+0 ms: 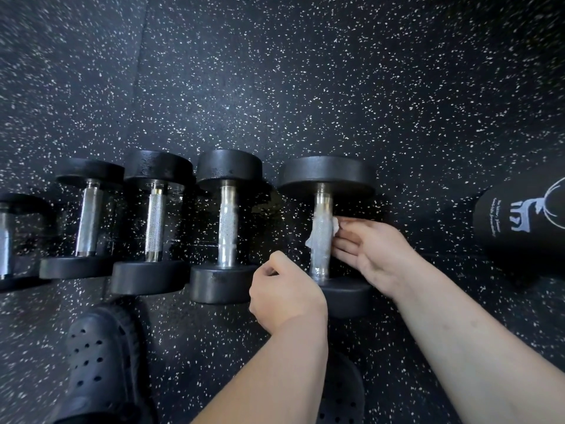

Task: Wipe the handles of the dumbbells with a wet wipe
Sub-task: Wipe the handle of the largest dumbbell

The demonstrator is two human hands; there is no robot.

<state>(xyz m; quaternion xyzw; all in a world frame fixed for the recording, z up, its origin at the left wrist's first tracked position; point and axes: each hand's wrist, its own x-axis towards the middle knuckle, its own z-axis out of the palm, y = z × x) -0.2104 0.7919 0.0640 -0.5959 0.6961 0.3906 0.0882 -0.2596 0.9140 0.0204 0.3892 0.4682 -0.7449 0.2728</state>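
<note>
Several black dumbbells with chrome handles lie in a row on the speckled rubber floor (pixel 305 87). The rightmost dumbbell (pixel 327 174) has a white wet wipe (pixel 319 232) wrapped around its handle. My right hand (pixel 373 252) presses the wipe against that handle from the right side. My left hand (pixel 284 296) is curled in a loose fist just left of the handle's near end, in front of the dumbbell's near head; nothing shows in it. The neighbouring dumbbell (pixel 227 224) lies to the left, apart from both hands.
A black cylinder with white print (pixel 526 221) lies on the floor at the right. Two black perforated clogs sit at the bottom, one at the left (pixel 97 362) and one partly hidden under my left forearm (pixel 342 393).
</note>
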